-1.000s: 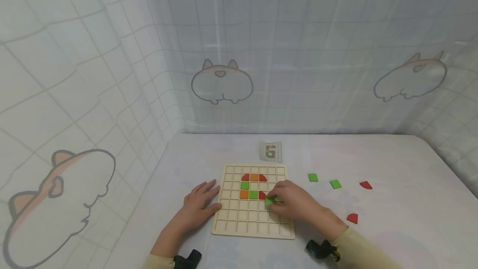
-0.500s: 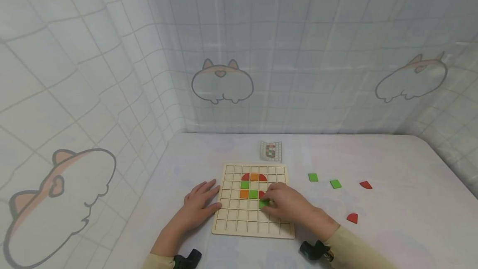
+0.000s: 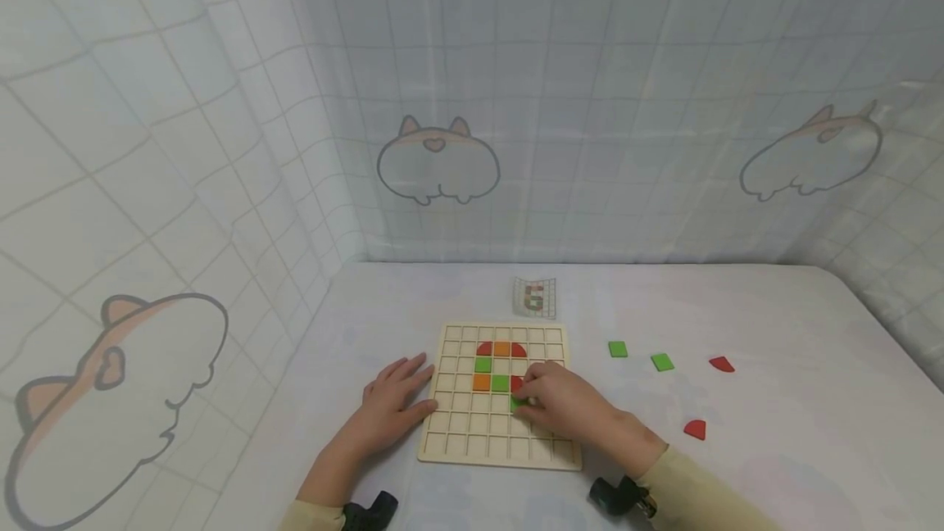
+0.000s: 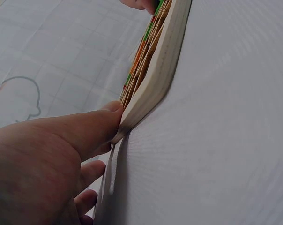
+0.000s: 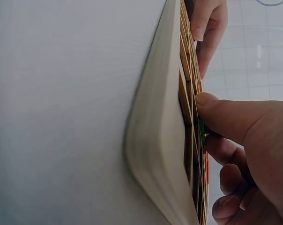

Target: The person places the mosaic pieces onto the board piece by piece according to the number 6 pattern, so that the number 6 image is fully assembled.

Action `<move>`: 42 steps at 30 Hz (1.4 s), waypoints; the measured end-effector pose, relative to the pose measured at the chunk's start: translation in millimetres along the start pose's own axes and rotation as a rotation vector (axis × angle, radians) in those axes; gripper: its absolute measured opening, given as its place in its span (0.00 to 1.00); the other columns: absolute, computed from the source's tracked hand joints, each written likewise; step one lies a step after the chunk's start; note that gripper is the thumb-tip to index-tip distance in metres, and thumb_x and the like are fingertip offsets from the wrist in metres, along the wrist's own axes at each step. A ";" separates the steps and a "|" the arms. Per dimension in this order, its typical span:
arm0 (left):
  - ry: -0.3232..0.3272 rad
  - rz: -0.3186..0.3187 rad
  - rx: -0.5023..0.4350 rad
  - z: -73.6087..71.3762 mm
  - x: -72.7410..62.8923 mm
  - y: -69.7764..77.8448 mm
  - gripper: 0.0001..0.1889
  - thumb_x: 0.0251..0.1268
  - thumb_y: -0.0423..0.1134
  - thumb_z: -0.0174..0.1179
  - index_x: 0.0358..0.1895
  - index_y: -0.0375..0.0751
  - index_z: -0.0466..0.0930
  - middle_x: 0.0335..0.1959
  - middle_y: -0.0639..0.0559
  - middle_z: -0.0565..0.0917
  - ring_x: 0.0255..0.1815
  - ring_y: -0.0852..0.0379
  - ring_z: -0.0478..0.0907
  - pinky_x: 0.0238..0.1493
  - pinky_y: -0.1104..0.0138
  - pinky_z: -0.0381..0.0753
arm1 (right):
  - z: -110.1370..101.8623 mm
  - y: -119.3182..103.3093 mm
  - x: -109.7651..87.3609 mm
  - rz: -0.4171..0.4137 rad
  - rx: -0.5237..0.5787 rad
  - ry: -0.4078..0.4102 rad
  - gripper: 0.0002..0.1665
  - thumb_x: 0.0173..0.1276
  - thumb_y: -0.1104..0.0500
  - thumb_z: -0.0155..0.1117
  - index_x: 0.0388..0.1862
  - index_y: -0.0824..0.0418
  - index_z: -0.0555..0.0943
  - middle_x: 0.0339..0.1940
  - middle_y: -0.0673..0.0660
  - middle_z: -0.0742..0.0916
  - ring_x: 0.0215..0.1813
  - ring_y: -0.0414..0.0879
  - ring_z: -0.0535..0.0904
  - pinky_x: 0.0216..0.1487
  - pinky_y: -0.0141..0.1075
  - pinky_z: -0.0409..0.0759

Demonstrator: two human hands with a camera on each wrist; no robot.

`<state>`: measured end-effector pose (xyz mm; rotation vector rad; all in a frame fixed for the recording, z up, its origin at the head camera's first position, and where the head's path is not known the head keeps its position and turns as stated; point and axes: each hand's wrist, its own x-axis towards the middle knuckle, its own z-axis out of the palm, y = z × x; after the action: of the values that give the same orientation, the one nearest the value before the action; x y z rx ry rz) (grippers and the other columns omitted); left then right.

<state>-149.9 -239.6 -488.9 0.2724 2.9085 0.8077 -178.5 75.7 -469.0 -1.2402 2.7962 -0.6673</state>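
Note:
A wooden grid board (image 3: 457,451) lies on the table in the head view. Between thumb and forefinger, my right hand (image 3: 564,401) pinches a green square tile (image 3: 516,405) over the cell just below a red quarter-round piece (image 3: 516,383). The hand covers part of both pieces. In the right wrist view only a sliver of the green tile (image 5: 201,126) shows. My left hand (image 3: 387,412) rests beside the board, its thumb touching the left edge. Farther up the grid sit red rounded pieces (image 3: 484,349), orange squares (image 3: 482,383) and green squares (image 3: 483,365).
Two loose green squares (image 3: 618,349) and two red quarter-round pieces (image 3: 695,429) lie right of the board. Behind it is a small pattern card (image 3: 534,298) with a gridded figure. A patterned curtain (image 3: 590,146) borders the table at the back and sides.
My right hand has shifted slightly left with the green tile, bringing it under the red quarter-round piece. Over the last half second it has barely moved. The left hand stays in place.

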 end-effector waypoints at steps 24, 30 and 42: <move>0.006 0.011 0.011 1.0 -0.5 -0.4 0.32 0.67 0.55 0.63 0.72 0.49 0.70 0.77 0.53 0.61 0.78 0.44 0.48 0.68 0.37 0.49 | -15.0 11.1 -15.6 0.074 0.073 0.003 0.15 0.65 0.54 0.72 0.49 0.56 0.88 0.43 0.44 0.87 0.49 0.39 0.79 0.52 0.39 0.78; 0.010 0.008 0.018 0.7 -1.1 0.3 0.32 0.66 0.55 0.63 0.72 0.50 0.70 0.77 0.53 0.61 0.78 0.45 0.48 0.68 0.37 0.50 | -20.1 18.3 -24.5 0.104 0.049 0.026 0.16 0.63 0.54 0.74 0.48 0.58 0.89 0.42 0.46 0.87 0.47 0.41 0.80 0.50 0.39 0.79; 0.012 0.013 0.012 1.1 -1.4 -0.4 0.32 0.66 0.55 0.63 0.71 0.49 0.71 0.77 0.53 0.60 0.78 0.44 0.48 0.67 0.36 0.49 | -33.6 39.1 -57.5 0.221 0.000 0.052 0.15 0.61 0.55 0.75 0.48 0.54 0.89 0.41 0.41 0.85 0.46 0.37 0.79 0.49 0.38 0.80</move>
<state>-148.3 -239.6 -490.0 0.2889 2.9264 0.7969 -172.6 152.5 -462.7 -0.9062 2.9150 -0.6925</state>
